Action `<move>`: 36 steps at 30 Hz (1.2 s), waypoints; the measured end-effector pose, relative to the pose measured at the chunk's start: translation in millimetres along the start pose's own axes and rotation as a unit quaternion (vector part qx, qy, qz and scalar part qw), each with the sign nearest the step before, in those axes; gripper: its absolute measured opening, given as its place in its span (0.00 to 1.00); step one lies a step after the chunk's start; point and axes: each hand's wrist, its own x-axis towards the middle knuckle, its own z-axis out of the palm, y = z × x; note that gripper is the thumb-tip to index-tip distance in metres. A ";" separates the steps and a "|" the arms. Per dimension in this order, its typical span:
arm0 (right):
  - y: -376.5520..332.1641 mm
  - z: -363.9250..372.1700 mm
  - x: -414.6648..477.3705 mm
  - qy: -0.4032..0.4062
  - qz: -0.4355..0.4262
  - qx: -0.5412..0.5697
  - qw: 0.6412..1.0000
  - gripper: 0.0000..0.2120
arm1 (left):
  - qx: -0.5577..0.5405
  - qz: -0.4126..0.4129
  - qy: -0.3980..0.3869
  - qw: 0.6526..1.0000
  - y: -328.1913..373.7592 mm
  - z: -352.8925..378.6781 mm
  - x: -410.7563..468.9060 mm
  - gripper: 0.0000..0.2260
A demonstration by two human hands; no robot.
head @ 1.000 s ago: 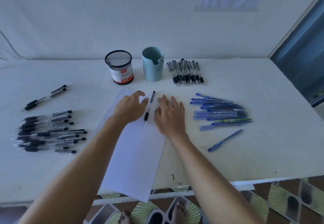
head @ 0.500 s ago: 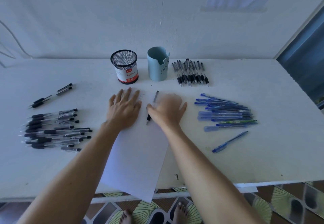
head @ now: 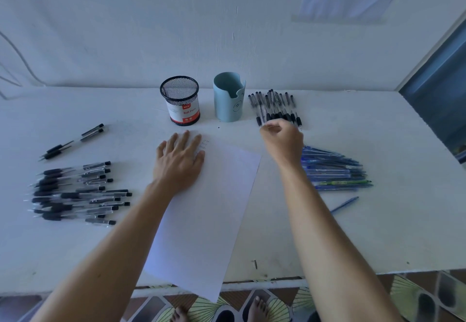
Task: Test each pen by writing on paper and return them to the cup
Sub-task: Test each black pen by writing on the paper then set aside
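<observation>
My left hand (head: 180,162) lies flat, fingers spread, on the white paper sheet (head: 204,210). My right hand (head: 283,140), blurred, curls at the black-pen cluster (head: 274,106) beside the pale blue plastic cup (head: 229,101); its grasp I cannot tell.

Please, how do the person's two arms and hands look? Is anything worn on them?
Both forearms are bare up to the frame's edge, with no sleeves visible. The left hand and right hand wear no gloves; no watch, bracelet or ring shows. The right hand is slightly blurred.
</observation>
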 end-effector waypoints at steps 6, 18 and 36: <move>16.1 -24.4 58.7 0.046 0.032 0.021 0.998 0.16 | 0.007 -0.004 0.002 1.000 0.5 2.4 0.2 0.24; 40.8 -21.1 135.4 0.111 0.100 -0.006 0.989 0.19 | 0.008 -0.010 0.012 1.000 -1.4 6.4 0.7 0.31; 31.9 -5.8 115.0 0.084 0.060 -0.091 0.990 0.14 | 0.000 -0.005 0.020 1.000 -1.0 4.6 1.0 0.29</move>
